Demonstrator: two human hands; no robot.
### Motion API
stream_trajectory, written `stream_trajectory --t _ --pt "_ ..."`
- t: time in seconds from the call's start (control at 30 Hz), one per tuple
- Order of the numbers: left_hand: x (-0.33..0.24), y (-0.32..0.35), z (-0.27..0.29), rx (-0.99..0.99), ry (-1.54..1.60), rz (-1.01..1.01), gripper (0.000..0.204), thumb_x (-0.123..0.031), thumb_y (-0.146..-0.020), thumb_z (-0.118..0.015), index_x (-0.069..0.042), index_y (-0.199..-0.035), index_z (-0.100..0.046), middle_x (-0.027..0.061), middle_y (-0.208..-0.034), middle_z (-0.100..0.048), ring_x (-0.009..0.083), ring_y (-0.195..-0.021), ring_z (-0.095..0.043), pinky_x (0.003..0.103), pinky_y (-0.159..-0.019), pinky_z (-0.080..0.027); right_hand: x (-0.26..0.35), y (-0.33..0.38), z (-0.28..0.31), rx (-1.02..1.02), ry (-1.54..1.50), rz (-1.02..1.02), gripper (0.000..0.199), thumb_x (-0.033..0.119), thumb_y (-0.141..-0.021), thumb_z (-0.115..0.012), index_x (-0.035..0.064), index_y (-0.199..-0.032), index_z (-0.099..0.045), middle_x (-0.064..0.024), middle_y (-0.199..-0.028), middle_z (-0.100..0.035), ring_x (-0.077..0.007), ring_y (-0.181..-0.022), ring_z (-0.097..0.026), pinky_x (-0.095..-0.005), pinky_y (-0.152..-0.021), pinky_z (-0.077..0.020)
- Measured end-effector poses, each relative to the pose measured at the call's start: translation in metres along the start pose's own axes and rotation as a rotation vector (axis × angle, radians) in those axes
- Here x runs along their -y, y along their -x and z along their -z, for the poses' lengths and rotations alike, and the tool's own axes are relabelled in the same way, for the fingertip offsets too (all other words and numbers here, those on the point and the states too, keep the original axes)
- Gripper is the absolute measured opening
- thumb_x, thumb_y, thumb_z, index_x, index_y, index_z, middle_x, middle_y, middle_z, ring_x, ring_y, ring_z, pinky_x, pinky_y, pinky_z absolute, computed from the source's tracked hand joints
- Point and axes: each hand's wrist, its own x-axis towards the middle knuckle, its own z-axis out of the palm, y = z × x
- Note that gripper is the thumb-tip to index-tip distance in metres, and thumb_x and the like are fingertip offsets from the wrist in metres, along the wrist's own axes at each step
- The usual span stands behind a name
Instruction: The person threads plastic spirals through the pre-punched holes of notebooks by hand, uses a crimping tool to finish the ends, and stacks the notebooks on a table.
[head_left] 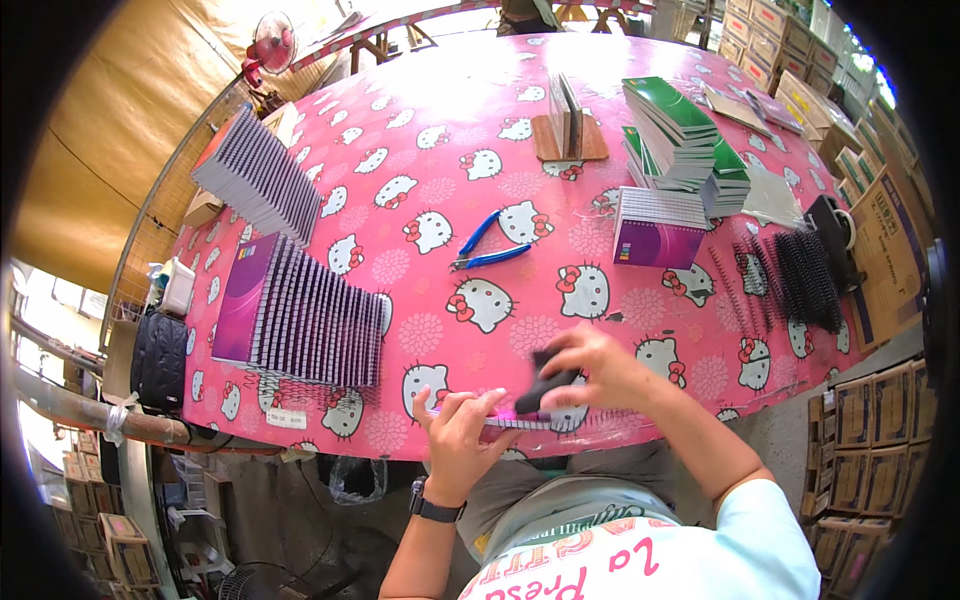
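Near the front edge of the pink patterned table (420, 270), my left hand (460, 430) grips a thin purple notebook (520, 421), seen almost edge-on. In my right hand (592, 372) is a black handheld tool (540, 388), smeared by motion; its lower end is right at the notebook's edge. What kind of tool it is, I cannot make out. Beyond my hands lie cutting pliers (490, 243) with blue handles, spread apart. Left of my hands stands a tall stack of spiral-bound purple notebooks (315, 320).
Another notebook stack (262, 178) leans at the far left. On the right are a short purple notebook stack (658, 243), green-covered stacks (672, 108) and a bunch of black spiral coils (808, 282). A wooden stand (572, 140) sits at the back. Cardboard boxes (890, 260) line the right side.
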Motion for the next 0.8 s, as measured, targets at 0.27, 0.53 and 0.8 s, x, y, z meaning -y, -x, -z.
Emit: stream_trajectory --t 0.27,0.53,0.8 --pt "0.035 0.024 -0.012 -0.241 0.978 0.431 0.066 -0.008 -0.063 -0.086 -0.006 -0.119 -0.051 0.0078 -0.104 -0.059 0.0203 -0.1 -0.057 0.036 -0.092 -0.045 0.016 -0.012 -0.004 0.047 0.065 -0.07 0.049 0.044 -0.068 -0.08 0.0081 -0.101 -0.073 -0.0194 -0.118 -0.06 -0.0323 -0.108 -0.056 -0.0419 -0.091 -0.0458" --pt "0.046 0.028 -0.019 0.01 0.87 0.336 0.026 0.0 -0.079 -0.072 -0.006 -0.091 -0.049 0.0057 -0.093 -0.055 0.0188 -0.095 -0.056 0.032 -0.086 -0.044 0.009 -0.028 0.001 0.09 -0.129 0.038 0.045 0.043 -0.072 -0.078 0.01 -0.102 -0.073 -0.0174 -0.119 -0.061 -0.032 -0.11 -0.056 -0.04 -0.092 -0.0454" --pt "0.049 0.03 -0.021 -0.004 0.924 0.318 0.027 0.002 -0.079 -0.071 -0.006 -0.093 -0.05 0.0062 -0.094 -0.054 0.0179 -0.095 -0.056 0.03 -0.084 -0.046 0.023 -0.047 -0.005 0.297 -0.449 0.122 0.045 0.039 -0.07 -0.08 0.0095 -0.103 -0.072 -0.0173 -0.118 -0.061 -0.032 -0.11 -0.055 -0.0427 -0.093 -0.0452"
